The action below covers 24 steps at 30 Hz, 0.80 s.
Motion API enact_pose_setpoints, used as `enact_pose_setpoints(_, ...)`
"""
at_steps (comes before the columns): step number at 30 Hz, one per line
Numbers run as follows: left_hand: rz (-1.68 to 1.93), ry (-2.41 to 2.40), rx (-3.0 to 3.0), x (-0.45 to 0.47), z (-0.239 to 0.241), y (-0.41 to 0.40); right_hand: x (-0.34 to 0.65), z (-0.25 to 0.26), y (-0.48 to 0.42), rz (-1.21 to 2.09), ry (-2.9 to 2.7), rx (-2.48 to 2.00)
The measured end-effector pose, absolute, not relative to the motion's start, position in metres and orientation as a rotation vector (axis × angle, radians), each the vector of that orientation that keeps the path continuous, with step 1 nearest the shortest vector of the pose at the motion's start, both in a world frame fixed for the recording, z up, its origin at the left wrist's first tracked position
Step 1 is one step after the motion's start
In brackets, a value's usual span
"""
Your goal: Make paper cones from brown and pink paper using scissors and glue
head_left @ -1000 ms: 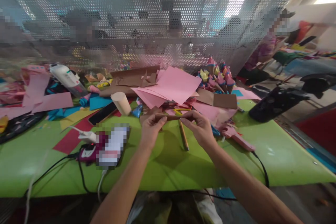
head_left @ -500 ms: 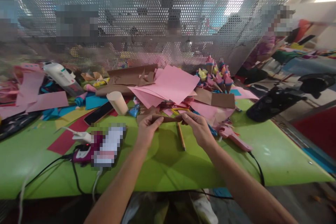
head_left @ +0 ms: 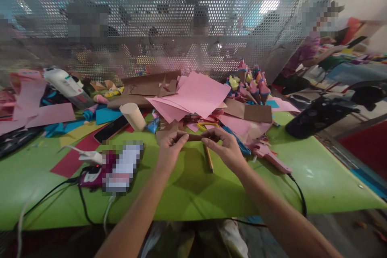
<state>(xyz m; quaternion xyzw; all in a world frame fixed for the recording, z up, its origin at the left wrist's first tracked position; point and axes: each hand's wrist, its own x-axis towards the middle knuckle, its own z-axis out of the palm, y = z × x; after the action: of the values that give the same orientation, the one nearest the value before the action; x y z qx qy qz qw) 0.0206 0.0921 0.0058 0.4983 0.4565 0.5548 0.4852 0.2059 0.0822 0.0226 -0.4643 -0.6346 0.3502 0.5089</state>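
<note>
Both of my hands hold a small piece of brown paper [head_left: 193, 137] just above the green table [head_left: 187, 185]. My left hand [head_left: 169, 147] pinches its left end between thumb and forefinger. My right hand [head_left: 225, 147] pinches the right end with curled fingers. A pencil [head_left: 209, 158] lies on the table below and between the hands. Right behind the hands lies a heap of pink paper sheets [head_left: 193, 96] and brown card [head_left: 145, 88].
A pink glue gun [head_left: 270, 157] with a black cord lies to the right. A cream paper tube [head_left: 132, 116], a dark phone [head_left: 110, 129], coloured paper scraps, a white bottle [head_left: 65, 84] and a blurred device with cables [head_left: 117, 167] are on the left. Paper cones [head_left: 250, 86] stand back right. Perforated metal screen [head_left: 169, 20] behind.
My hands keep the brown paper piece in the same place; my right fingers have shifted slightly along it. The view has drifted a little.
</note>
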Motion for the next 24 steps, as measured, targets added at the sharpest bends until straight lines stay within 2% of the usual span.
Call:
enact_pose_setpoints(5, 1.239, 1.095, 1.365, 0.024, 0.014, 0.089, 0.205, 0.013, 0.084, 0.789, -1.565, -1.15)
enact_pose_setpoints(24, 1.244, 1.154, 1.376, 0.026, 0.015, 0.086, 0.204, 0.009, 0.084, 0.547, -1.658, -1.161)
